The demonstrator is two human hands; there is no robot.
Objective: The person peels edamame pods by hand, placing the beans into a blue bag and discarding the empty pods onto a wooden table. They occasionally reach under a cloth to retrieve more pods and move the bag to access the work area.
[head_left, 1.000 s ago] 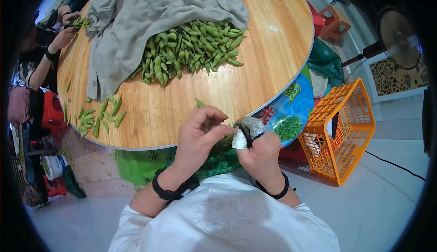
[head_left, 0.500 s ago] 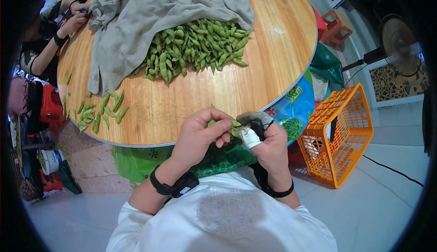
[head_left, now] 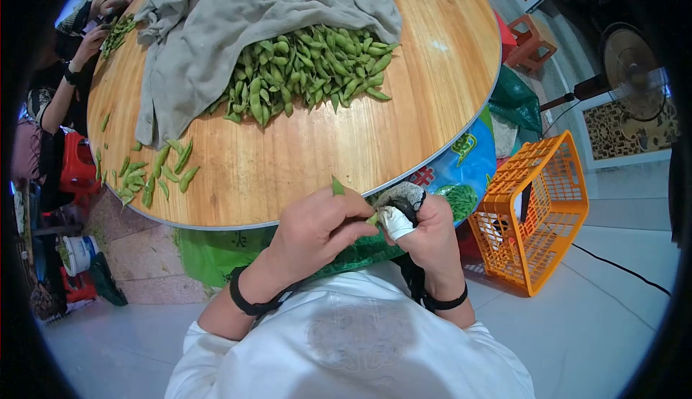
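Pinching a green bean pod [head_left: 337, 186] between thumb and fingers, my left hand [head_left: 317, 229] meets my right hand [head_left: 425, 229] just off the near edge of the round wooden table [head_left: 432, 89] — the pod's tip sticks up above the left knuckles. The right hand's fingers are curled shut around a small dark tool [head_left: 401, 198], its thumb wrapped in white tape and pressed against the pod's other end. A heap of pods [head_left: 306, 71] lies mid-table, half under a grey cloth [head_left: 216, 24]; a few loose pods [head_left: 155, 172] sit near the left rim. An orange basket [head_left: 537, 215] stands on the floor to my right — another person's hands [head_left: 97, 28] work at the far left edge.
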